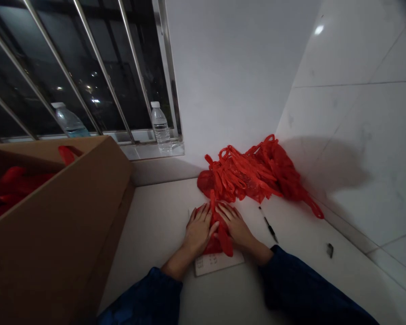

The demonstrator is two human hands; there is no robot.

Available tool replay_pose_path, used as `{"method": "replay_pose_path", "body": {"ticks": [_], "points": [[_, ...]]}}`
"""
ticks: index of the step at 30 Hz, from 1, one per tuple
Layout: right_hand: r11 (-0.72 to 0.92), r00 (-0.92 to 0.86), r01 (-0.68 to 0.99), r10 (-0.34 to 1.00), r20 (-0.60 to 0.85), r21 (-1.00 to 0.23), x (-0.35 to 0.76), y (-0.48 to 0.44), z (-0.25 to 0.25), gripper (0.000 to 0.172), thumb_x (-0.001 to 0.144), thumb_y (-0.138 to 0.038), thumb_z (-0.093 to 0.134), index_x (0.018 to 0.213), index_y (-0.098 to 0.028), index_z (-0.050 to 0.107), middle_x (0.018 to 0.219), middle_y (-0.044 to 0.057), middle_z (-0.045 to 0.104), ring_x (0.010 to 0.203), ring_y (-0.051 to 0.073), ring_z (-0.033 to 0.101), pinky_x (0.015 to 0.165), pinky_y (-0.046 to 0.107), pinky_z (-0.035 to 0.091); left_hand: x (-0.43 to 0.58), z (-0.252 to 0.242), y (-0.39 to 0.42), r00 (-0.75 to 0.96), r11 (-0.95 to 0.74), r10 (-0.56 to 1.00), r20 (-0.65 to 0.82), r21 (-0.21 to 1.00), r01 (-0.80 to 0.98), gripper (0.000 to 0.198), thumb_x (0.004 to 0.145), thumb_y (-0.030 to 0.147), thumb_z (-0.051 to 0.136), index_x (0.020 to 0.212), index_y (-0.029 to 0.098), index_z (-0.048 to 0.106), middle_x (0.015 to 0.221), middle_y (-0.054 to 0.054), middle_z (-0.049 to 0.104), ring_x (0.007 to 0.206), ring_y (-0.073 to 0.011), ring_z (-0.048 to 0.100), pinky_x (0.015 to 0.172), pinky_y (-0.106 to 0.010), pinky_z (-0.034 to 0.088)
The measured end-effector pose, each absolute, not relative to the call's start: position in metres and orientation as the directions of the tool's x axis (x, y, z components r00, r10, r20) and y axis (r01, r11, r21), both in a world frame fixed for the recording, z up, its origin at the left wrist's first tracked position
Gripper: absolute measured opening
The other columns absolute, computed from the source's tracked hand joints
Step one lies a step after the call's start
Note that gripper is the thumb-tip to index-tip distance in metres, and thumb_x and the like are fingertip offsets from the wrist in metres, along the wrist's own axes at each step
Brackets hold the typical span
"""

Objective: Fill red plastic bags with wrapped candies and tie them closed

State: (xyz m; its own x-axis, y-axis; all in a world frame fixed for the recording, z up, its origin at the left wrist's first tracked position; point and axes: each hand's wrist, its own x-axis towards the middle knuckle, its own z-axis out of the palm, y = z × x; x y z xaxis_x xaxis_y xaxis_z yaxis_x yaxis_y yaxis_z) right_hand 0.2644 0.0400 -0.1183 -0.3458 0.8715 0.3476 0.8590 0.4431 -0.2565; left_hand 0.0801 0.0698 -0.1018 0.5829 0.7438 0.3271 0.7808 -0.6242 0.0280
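A red plastic bag lies bunched on top of a notepad with writing on it. My left hand rests flat on the bag's left side, fingers stretched out. From the right, my right hand presses on the same bag with its fingers extended. Between the two hands a twisted strip of the bag sticks up. Just beyond them, a heap of red plastic bags with loop handles lies against the wall. What is inside the bag under my hands is hidden.
At left stands a large cardboard box holding red bags. Two water bottles, one upright and one leaning, are by the barred window. A black pen and a small dark object lie on the white table.
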Motion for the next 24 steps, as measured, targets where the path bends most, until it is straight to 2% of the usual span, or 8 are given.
{"method": "replay_pose_path", "body": {"ticks": [7, 13, 20, 24], "points": [[0.466, -0.359, 0.841, 0.860, 0.362, -0.274, 0.264, 0.039, -0.129, 0.072, 0.089, -0.051, 0.053, 0.148, -0.012, 0.037, 0.152, 0.014, 0.039, 0.142, 0.029, 0.031, 0.117, 0.050, 0.025, 0.084, -0.107, 0.072, 0.589, -0.616, 0.751, 0.300, -0.002, 0.788, 0.053, 0.101, 0.042, 0.035, 0.141, 0.010, 0.046, 0.147, -0.014, 0.046, 0.137, -0.0275, 0.042, 0.114, -0.049, 0.034], [0.472, -0.364, 0.837, 0.858, 0.363, -0.277, 0.265, 0.042, -0.136, 0.074, 0.089, -0.050, 0.054, 0.149, -0.012, 0.035, 0.153, 0.012, 0.039, 0.142, 0.028, 0.030, 0.117, 0.050, 0.024, 0.085, -0.110, 0.073, 0.582, -0.616, 0.756, 0.300, 0.028, 0.787, 0.051, 0.101, 0.042, 0.036, 0.139, 0.011, 0.050, 0.145, -0.013, 0.049, 0.136, -0.0284, 0.044, 0.112, -0.048, 0.036], [0.484, -0.367, 0.830, 0.849, 0.381, -0.277, 0.265, 0.045, -0.140, 0.074, 0.088, -0.050, 0.055, 0.149, -0.013, 0.035, 0.151, 0.014, 0.041, 0.142, 0.029, 0.032, 0.116, 0.051, 0.025, 0.083, -0.109, 0.074, 0.561, -0.629, 0.758, 0.332, 0.144, 0.764, 0.049, 0.100, 0.043, 0.039, 0.135, 0.013, 0.054, 0.141, -0.014, 0.054, 0.133, -0.0295, 0.047, 0.110, -0.051, 0.037], [0.475, -0.326, 0.815, 0.849, 0.416, -0.332, 0.264, 0.043, -0.135, 0.067, 0.088, -0.048, 0.057, 0.144, -0.013, 0.043, 0.145, 0.015, 0.048, 0.137, 0.029, 0.039, 0.114, 0.050, 0.029, 0.079, -0.103, 0.069, 0.531, -0.632, 0.765, 0.364, 0.267, 0.728, 0.043, 0.097, 0.044, 0.046, 0.129, 0.017, 0.059, 0.134, -0.011, 0.059, 0.128, -0.0264, 0.050, 0.109, -0.047, 0.037]]}}
